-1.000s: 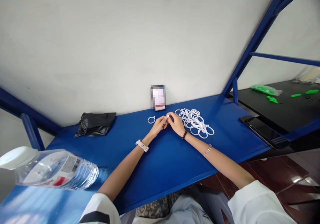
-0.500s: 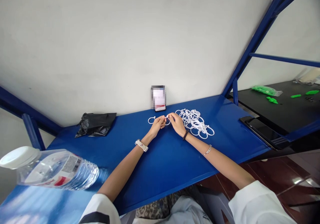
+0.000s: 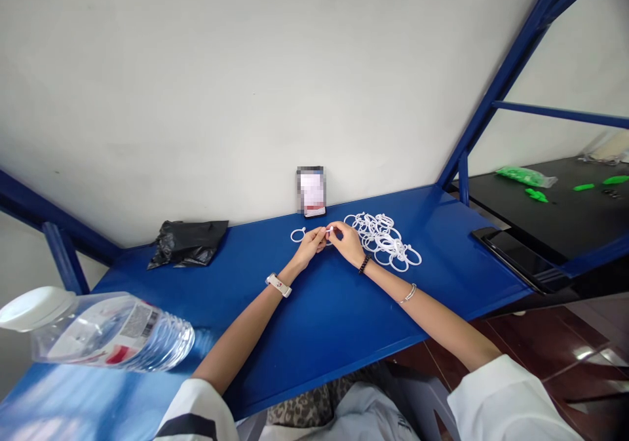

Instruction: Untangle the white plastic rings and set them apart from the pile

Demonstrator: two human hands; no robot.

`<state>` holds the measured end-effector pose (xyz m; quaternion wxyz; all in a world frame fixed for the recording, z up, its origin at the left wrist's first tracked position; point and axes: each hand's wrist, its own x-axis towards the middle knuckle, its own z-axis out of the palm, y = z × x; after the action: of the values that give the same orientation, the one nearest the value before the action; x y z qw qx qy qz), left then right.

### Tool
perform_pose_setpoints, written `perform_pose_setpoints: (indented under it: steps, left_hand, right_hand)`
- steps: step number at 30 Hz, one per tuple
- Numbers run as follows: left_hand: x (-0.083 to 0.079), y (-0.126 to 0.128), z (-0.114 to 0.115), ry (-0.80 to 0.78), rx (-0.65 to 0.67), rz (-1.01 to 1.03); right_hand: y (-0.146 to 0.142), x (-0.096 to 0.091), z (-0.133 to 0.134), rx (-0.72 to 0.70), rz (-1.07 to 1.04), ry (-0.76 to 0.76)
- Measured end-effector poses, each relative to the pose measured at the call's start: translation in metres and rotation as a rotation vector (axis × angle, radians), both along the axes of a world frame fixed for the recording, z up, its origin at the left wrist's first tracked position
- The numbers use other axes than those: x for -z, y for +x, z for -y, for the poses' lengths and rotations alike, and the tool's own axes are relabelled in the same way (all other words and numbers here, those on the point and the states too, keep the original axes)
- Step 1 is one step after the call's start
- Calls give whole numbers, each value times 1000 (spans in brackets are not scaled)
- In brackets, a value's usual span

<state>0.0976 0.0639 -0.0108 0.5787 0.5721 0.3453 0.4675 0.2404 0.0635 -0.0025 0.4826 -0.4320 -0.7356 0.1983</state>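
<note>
Both my hands meet over the blue table, pinching one white ring (image 3: 329,230) between them; most of it is hidden by my fingers. On its left side my left hand (image 3: 310,244) is closed on it, with a pale watch at the wrist. From the right, my right hand (image 3: 346,241) grips it between thumb and forefinger. A single white ring (image 3: 297,234) with a small knob lies on the table just left of my left hand. Beside my right hand spreads a tangled pile of white rings (image 3: 383,239).
A phone (image 3: 313,195) leans against the wall behind my hands. To the left are a black plastic bag (image 3: 189,243) and a large water bottle (image 3: 113,333). Another dark phone (image 3: 515,257) lies at the blue table's (image 3: 344,336) right end. Green pieces (image 3: 525,177) rest on a black table.
The held ring has turned between my fingers, so less of its loop shows below my hands. The pile and the loose ring lie as before.
</note>
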Motion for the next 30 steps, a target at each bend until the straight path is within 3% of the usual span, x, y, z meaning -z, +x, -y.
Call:
perform_pose_setpoints:
  steps: [10, 22, 30]
  left_hand:
    - [0, -1, -1, -8, -16, 29]
    - [-2, 3, 2, 40, 17, -52]
    - [-3, 3, 4, 48, 18, -75]
  right_hand:
    - [1, -2, 0, -15, 59, 33]
    - [-2, 2, 0, 72, 233, -9]
    - [-2, 6, -2, 66, 194, -48]
